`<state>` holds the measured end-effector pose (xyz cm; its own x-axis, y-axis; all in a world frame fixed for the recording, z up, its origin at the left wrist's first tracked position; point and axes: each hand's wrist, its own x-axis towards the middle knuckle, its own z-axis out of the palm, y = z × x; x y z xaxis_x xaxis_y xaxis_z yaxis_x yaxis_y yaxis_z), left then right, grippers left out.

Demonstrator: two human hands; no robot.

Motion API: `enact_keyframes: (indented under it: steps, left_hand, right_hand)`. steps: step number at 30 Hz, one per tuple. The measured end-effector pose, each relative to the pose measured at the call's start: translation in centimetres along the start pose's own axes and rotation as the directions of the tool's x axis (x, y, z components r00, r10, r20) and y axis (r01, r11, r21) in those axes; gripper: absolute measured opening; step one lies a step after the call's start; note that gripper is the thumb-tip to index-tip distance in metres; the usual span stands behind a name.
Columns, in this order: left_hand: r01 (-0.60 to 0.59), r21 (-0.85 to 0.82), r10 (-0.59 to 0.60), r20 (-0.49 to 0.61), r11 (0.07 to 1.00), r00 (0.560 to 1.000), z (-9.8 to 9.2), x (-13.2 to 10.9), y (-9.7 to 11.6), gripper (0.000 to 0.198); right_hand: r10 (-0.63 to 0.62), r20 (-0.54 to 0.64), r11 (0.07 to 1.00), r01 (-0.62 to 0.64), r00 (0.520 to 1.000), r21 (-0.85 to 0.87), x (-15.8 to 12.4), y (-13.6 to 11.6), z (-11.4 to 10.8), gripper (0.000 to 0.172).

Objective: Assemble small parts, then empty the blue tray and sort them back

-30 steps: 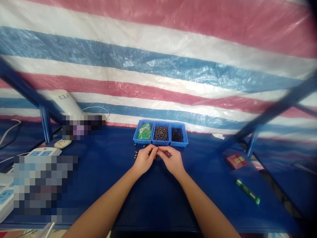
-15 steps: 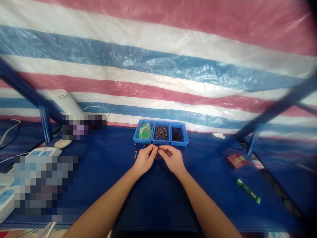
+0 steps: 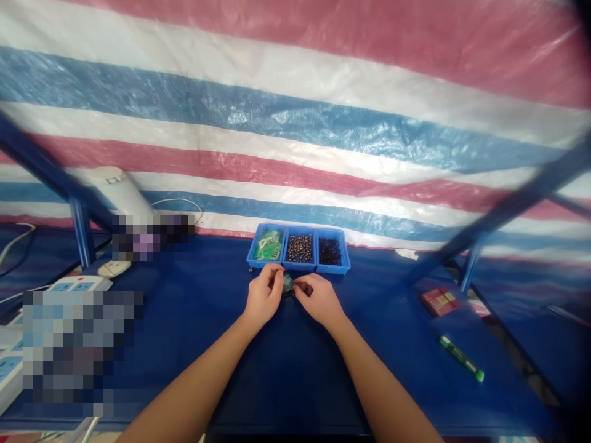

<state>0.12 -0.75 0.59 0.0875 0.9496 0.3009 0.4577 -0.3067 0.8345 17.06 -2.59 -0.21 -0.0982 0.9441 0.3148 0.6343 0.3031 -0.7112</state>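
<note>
My left hand (image 3: 263,297) and my right hand (image 3: 318,299) meet over the blue table (image 3: 194,320), just in front of three small blue bins. Both hands have their fingers pinched together on a small greenish part (image 3: 289,284) held between them. The left bin (image 3: 268,245) holds green pieces, the middle bin (image 3: 300,248) brownish metal parts, the right bin (image 3: 330,251) dark parts. One small dark part (image 3: 252,269) lies on the table left of my left hand.
A striped red, white and blue tarp hangs behind the table. Blue frame posts (image 3: 82,231) stand at left and right. White power strips (image 3: 78,284) and cables lie at the left. A red packet (image 3: 439,299) and a green pen (image 3: 460,357) lie at the right.
My left hand has shifted slightly and now covers most of the loose parts on the table. A greenish part now shows between my fingertips.
</note>
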Motion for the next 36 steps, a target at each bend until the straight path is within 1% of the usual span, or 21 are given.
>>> enact_keyframes:
  steps: [2,5,8,10,13,16,19,21,24,26,31,36]
  left_hand:
    - [0.01,-0.051,-0.011,-0.024,0.999,1.0,-0.1,0.2,0.0,0.017]
    - [0.001,-0.088,-0.006,-0.055,0.996,0.998,-0.2,0.3,0.0,0.02]
    - [-0.006,-0.106,0.002,-0.04,0.994,0.999,0.0,0.3,-0.1,0.022]
    - [-0.01,-0.115,0.01,-0.006,0.993,1.0,0.2,0.3,-0.3,0.023]
    - [-0.017,-0.091,0.02,0.036,0.996,0.999,0.3,0.3,-0.6,0.024]
    - [-0.037,-0.05,0.041,0.095,0.998,0.995,0.4,0.3,-0.7,0.024]
    - [-0.063,-0.031,0.066,0.136,0.998,0.988,0.4,0.2,-0.7,0.023]
    - [-0.072,-0.022,0.075,0.141,0.997,0.987,0.4,0.2,-0.7,0.023]
    - [-0.074,-0.013,0.075,0.135,0.997,0.988,0.5,0.2,-0.8,0.023]
    - [-0.073,-0.01,0.074,0.134,0.997,0.988,0.5,0.2,-0.9,0.023]
    - [-0.082,0.015,0.078,0.153,0.997,0.985,0.5,0.3,-0.9,0.023]
    - [-0.083,0.018,0.079,0.154,0.996,0.985,0.5,0.2,-0.9,0.024]
  right_hand:
    - [0.011,0.049,0.994,-0.006,0.999,-0.111,-0.2,0.0,0.3,0.012]
    - [-0.006,0.074,0.973,0.023,0.997,-0.23,-0.4,-0.3,0.9,0.014]
    - [0.007,0.087,0.963,0.017,0.996,-0.27,-0.5,-0.4,1.3,0.009]
    - [0.025,0.096,0.962,0.002,0.995,-0.274,-0.6,-0.4,1.3,0.009]
    - [0.023,0.1,0.971,0.002,0.995,-0.239,-0.6,-0.2,1.0,0.012]
    - [0.011,0.071,0.992,-0.002,0.997,-0.126,-0.4,0.2,0.6,0.017]
    - [0.027,0.03,0.999,-0.026,0.999,-0.034,-0.4,0.5,0.4,0.026]
    - [0.024,0.033,0.998,-0.022,0.999,-0.057,-0.4,0.5,0.3,0.028]
    - [-0.011,0.069,0.991,0.02,0.998,-0.133,-0.5,0.1,0.4,0.028]
    - [-0.023,0.082,0.989,0.034,0.996,-0.143,-0.6,0.0,0.5,0.033]
    - [-0.016,0.091,0.997,0.024,0.996,-0.08,-0.3,1.0,0.6,0.042]
    - [0.073,0.065,0.997,-0.074,0.995,0.02,-0.1,1.8,0.2,0.039]
